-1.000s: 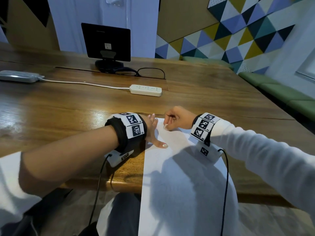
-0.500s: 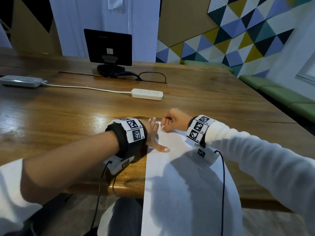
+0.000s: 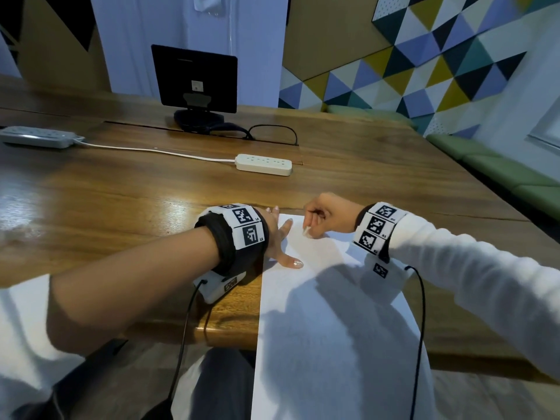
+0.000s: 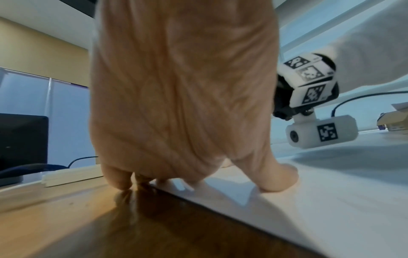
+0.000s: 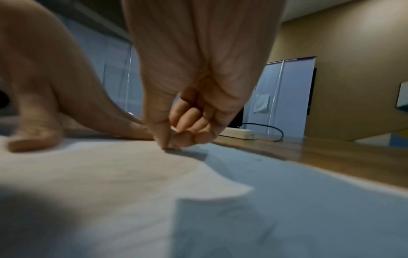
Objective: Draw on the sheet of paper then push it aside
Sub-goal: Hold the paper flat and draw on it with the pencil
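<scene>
A long white sheet of paper lies on the wooden table and hangs over its near edge. My left hand rests flat on the sheet's top left corner with thumb spread, part of the fingers on the wood. My right hand is just to its right, fingers curled, pinching a short white drawing stick. In the right wrist view the stick's tip touches the paper. I see no marks on the sheet.
A white power strip lies behind the hands, its cord running left to a second strip. A dark screen on a stand and a black cable loop sit at the back. A green bench runs along the right.
My right hand with the stick has shifted slightly right along the top of the sheet. The left hand has stayed pressed on the corner.
</scene>
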Action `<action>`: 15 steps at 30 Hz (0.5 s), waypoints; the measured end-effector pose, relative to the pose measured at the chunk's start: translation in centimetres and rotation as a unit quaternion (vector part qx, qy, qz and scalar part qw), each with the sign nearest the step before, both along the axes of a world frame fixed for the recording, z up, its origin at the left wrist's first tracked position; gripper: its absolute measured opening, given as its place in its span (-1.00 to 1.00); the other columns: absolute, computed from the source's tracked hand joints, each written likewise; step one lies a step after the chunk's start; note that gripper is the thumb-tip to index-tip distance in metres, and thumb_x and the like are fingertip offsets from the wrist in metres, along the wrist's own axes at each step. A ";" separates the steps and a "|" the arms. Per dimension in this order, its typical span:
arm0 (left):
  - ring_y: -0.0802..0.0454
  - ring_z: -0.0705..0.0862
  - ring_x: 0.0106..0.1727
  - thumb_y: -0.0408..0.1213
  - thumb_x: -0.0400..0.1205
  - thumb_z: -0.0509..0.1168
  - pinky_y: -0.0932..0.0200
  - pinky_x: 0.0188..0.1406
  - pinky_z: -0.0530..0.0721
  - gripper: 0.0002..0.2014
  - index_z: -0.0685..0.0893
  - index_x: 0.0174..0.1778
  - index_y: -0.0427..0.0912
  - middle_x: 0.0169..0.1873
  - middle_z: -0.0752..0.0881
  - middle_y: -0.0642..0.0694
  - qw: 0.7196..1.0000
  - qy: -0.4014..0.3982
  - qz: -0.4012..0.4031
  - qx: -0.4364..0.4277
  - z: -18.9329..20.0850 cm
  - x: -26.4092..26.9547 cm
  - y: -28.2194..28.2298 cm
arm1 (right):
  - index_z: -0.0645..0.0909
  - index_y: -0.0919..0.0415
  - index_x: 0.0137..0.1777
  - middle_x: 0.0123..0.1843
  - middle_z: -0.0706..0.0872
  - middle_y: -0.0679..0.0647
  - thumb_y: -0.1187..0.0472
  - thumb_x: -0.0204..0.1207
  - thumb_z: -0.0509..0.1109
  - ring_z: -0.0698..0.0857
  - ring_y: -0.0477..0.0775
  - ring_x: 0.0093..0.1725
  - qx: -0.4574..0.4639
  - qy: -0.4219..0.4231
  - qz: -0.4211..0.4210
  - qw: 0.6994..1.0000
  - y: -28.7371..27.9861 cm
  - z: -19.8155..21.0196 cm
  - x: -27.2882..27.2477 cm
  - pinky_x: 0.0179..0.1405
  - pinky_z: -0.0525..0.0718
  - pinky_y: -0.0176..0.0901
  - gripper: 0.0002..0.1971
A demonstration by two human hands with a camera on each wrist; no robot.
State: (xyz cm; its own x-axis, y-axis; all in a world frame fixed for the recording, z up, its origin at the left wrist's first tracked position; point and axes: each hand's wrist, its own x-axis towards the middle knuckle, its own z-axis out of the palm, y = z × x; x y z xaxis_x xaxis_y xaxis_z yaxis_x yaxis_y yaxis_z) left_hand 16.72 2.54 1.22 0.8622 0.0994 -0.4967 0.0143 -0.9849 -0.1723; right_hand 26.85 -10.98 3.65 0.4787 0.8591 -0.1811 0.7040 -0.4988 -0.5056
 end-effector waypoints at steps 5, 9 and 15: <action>-0.19 -0.32 0.66 0.37 0.57 0.02 -0.19 0.61 -0.13 0.04 -0.34 0.63 -0.32 0.61 -0.40 -0.25 0.999 -0.003 -0.038 0.015 0.1 0.4 -0.2 | 0.62 0.22 -0.28 -0.48 0.73 -0.02 0.46 0.37 0.52 0.67 -0.13 -0.51 -0.019 0.079 0.025 0.996 -0.6 0.0 -0.4 -0.41 0.65 -0.30 -0.83; -0.19 -0.29 0.66 0.37 0.58 0.00 -0.20 0.60 -0.07 0.03 -0.34 0.63 -0.32 0.62 -0.39 -0.24 0.999 -0.004 -0.042 0.032 0.1 0.2 -0.5 | 0.63 0.21 -0.29 -0.50 0.73 -0.07 0.46 0.36 0.53 0.69 -0.16 -0.51 0.001 0.023 -0.002 1.000 -0.4 0.2 0.0 -0.37 0.64 -0.26 -0.83; -0.16 -0.30 0.66 0.36 0.59 -0.02 -0.18 0.60 -0.11 0.01 -0.35 0.63 -0.31 0.62 -0.40 -0.22 0.999 0.011 -0.040 0.030 1.0 -0.2 -0.7 | 0.65 0.24 -0.30 -0.51 0.72 -0.11 0.45 0.33 0.56 0.70 -0.14 -0.48 -0.015 0.018 0.009 1.000 -0.5 0.5 0.2 -0.38 0.64 -0.28 -0.85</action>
State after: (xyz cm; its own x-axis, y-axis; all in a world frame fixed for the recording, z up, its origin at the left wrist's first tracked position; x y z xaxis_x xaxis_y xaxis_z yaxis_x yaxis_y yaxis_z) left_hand 16.48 1.86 2.19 0.8571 0.0604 -0.5115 -0.0694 -0.9705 -0.2308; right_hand 27.07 -11.52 4.10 0.4567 0.8612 -0.2232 0.6942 -0.5019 -0.5159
